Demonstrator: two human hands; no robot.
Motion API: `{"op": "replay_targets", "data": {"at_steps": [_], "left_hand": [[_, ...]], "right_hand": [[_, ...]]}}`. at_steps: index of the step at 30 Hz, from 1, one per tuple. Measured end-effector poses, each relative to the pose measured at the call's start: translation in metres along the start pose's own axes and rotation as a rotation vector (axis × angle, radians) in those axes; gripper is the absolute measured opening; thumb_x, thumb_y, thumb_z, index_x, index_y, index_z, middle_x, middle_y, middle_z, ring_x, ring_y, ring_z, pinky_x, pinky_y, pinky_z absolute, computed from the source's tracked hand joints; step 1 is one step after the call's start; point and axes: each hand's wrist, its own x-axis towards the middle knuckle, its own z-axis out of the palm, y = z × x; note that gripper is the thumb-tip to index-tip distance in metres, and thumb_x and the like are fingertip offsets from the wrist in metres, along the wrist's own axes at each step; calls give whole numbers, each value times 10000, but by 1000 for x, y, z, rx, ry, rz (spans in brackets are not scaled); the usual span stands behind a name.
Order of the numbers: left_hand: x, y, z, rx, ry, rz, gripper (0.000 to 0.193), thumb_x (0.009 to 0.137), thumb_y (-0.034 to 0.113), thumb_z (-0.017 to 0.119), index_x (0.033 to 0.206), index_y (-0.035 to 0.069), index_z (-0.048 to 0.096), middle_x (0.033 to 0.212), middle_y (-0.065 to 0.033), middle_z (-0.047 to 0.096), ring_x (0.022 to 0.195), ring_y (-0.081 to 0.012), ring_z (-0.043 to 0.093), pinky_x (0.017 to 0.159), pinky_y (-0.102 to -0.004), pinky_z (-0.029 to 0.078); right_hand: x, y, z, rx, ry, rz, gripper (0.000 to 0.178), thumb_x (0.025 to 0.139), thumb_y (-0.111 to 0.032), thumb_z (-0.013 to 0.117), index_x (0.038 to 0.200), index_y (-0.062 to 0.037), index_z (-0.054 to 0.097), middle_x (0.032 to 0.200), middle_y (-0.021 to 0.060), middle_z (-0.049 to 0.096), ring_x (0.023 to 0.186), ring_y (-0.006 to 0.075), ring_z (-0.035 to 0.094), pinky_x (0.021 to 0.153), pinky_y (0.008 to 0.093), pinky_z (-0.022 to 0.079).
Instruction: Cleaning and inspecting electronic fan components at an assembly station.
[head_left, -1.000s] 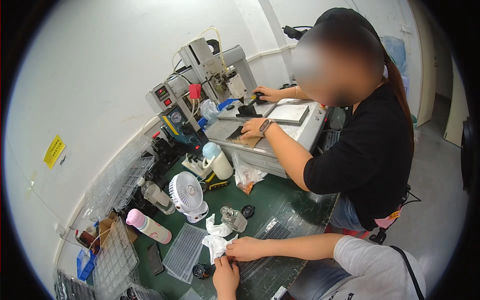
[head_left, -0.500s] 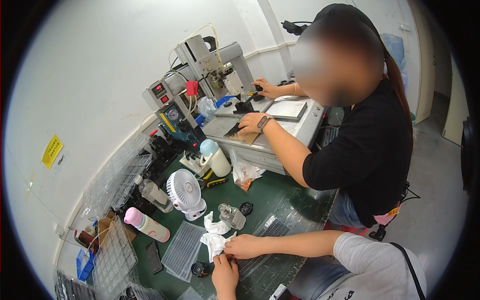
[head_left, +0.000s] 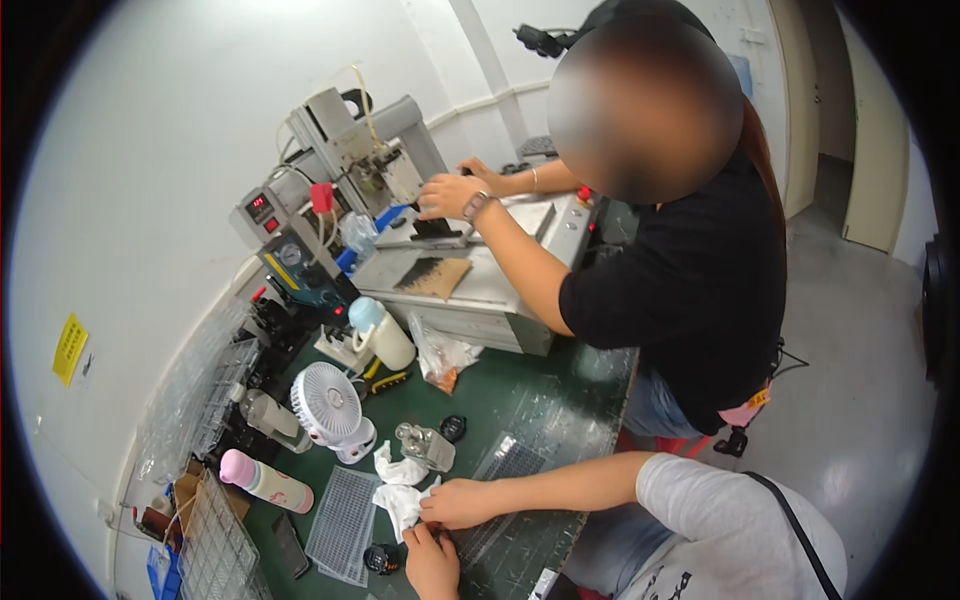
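My right hand (head_left: 462, 503) reaches in from the right over the green table, fingers closed beside a crumpled white tissue (head_left: 400, 506). Just below it, my left hand (head_left: 432, 562) comes up from the lower edge, fingers bent and closed. The fingertips of both hands meet around something small and dark, mostly hidden by the fingers. Close to my left hand lies a round black part (head_left: 381, 559). Beyond the tissue stands a clear glass bottle (head_left: 427, 447), with a black round cap-like piece (head_left: 453, 429) next to it. A grey perforated mat (head_left: 342, 525) lies left of my hands.
A white fan (head_left: 328, 405), a pink-capped bottle (head_left: 265, 482), a phone (head_left: 291, 545) and a cream flask (head_left: 384, 337) stand or lie on the left. A co-worker in black (head_left: 680, 270) works at a bench machine (head_left: 470, 285). Wire racks (head_left: 215, 545) line the wall.
The view has shifted, so the scene sits further left. The co-worker's nearer hand has lifted off the brown sheet to the black fixture under the machine head. My hands stay together.
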Motion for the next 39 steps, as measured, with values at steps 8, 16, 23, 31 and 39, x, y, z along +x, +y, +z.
{"op": "replay_targets", "data": {"at_steps": [8, 16, 23, 31, 39], "left_hand": [[4, 0, -5, 28, 0, -57, 213, 841, 212, 588, 967, 67, 498, 1006, -128, 520, 794, -350, 619, 605, -460, 500], [-1, 1, -3, 57, 16, -84, 170, 852, 159, 535, 979, 51, 504, 1037, -148, 533, 838, -361, 612, 637, -485, 491], [2, 6, -9, -52, 8, -103, 134, 912, 202, 501, 994, 102, 535, 1008, -128, 568, 822, -362, 624, 654, -493, 490], [1, 3, -6, -15, -7, -77, 182, 889, 228, 522, 996, 80, 532, 1000, -148, 570, 794, -372, 628, 636, -481, 507], [-1, -2, 0, 15, 50, -35, 193, 868, 203, 548, 1014, 84, 506, 960, -126, 558, 778, -329, 637, 613, -454, 517]], "right_hand": [[1, -3, -7, -21, -48, -1, 152, 786, -200, 617, 875, -78, 618, 895, 75, 603, 831, 266, 613, 699, 391, 515], [0, -16, -24, -42, -115, 10, 149, 795, -215, 615, 910, -121, 629, 914, 66, 630, 870, 268, 628, 717, 390, 519], [2, -11, -27, -20, -149, 36, 149, 794, -216, 605, 905, -123, 642, 842, 87, 650, 794, 307, 657, 688, 428, 527], [0, -10, -25, -24, -120, 23, 119, 794, -206, 600, 865, -115, 633, 864, 83, 652, 811, 293, 653, 692, 412, 527], [5, -5, -29, 144, -101, 9, 141, 770, -209, 652, 842, -91, 625, 812, 74, 629, 786, 291, 638, 709, 406, 515]]}}
